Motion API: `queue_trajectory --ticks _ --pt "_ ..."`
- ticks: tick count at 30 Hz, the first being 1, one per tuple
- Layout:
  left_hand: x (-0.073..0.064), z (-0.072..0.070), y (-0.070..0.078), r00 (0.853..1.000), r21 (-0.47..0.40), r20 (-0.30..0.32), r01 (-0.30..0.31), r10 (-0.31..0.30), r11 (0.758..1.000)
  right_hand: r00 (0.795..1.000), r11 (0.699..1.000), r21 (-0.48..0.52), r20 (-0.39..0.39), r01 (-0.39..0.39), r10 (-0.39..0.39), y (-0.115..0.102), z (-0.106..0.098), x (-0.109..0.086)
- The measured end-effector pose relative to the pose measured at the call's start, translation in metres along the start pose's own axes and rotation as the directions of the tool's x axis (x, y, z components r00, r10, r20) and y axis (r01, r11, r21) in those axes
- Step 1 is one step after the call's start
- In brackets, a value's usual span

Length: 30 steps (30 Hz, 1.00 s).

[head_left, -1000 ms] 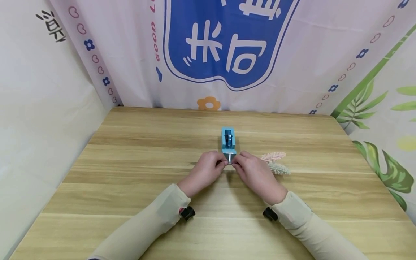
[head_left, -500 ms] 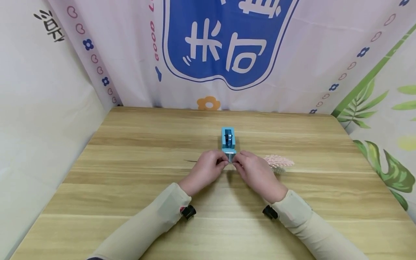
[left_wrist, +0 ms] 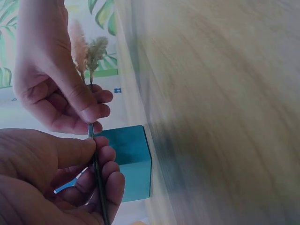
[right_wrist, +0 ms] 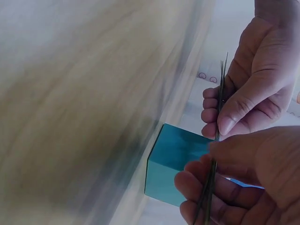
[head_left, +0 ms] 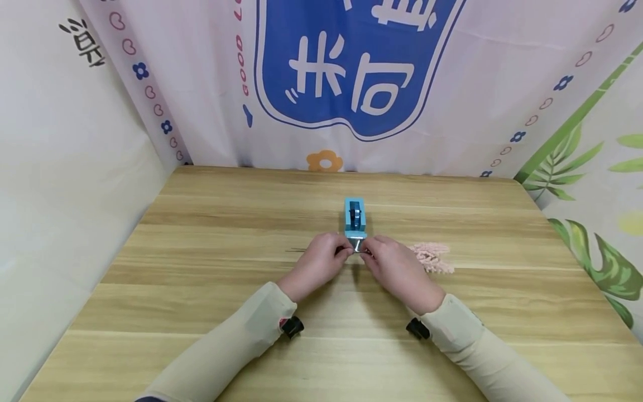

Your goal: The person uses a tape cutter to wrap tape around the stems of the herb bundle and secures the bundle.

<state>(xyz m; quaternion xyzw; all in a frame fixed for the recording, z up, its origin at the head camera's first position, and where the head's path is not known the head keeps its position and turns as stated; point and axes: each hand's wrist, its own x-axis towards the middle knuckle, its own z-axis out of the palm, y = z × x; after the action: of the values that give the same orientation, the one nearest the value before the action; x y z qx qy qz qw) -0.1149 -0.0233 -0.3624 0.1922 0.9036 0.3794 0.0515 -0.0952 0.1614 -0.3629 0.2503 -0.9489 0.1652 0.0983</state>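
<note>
Several thin dark stems point(right_wrist: 208, 192) with fluffy pink flower heads point(head_left: 432, 258) lie crosswise between my two hands, as one bundle. In the left wrist view a greenish flower head point(left_wrist: 96, 52) shows beside a pink one. My left hand point(head_left: 321, 258) pinches the stems toward their bare ends, thumb against fingers. Close beside it, my right hand point(head_left: 394, 268) pinches them nearer the flower heads. A light blue tape dispenser point(head_left: 354, 215) stands just beyond the fingertips. Shiny clear tape point(head_left: 357, 244) runs from its front edge toward the stems; where it meets them is mostly hidden.
The wooden table point(head_left: 226, 212) extends around both hands. A printed curtain point(head_left: 211, 111) hangs behind its far edge. Pale walls point(head_left: 70, 167) stand on the left, with leaf-patterned cloth point(head_left: 603, 245) on the right.
The flower heads have turned: green showed below pink a second ago, and now only pink shows in the head view. Both hands stay in nearly the same place by the dispenser.
</note>
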Motion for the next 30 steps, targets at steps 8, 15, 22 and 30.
queue_trajectory --ticks 8,15,22,30 --pt "0.0022 0.0012 -0.0025 0.999 -0.005 -0.027 -0.026 0.026 1.0 1.0 1.0 -0.004 -0.011 0.004 -0.004 0.0003 -0.0012 0.0003" --pt "0.0029 0.0039 -0.0039 0.999 0.043 -0.033 -0.038 0.039 0.998 0.999 1.0 -0.006 -0.038 0.005 -0.005 0.0036 0.0014 0.0012" --pt "0.0042 0.0022 -0.0041 1.0 0.017 -0.015 -0.018 0.019 1.0 0.999 1.0 -0.006 -0.045 0.005 -0.005 0.0044 0.003 0.0015" --pt "0.0065 0.0031 -0.0073 0.998 0.002 -0.05 -0.04 0.04 0.999 0.999 1.0 -0.014 -0.05 0.003 -0.003 0.0038 0.0022 0.0025"
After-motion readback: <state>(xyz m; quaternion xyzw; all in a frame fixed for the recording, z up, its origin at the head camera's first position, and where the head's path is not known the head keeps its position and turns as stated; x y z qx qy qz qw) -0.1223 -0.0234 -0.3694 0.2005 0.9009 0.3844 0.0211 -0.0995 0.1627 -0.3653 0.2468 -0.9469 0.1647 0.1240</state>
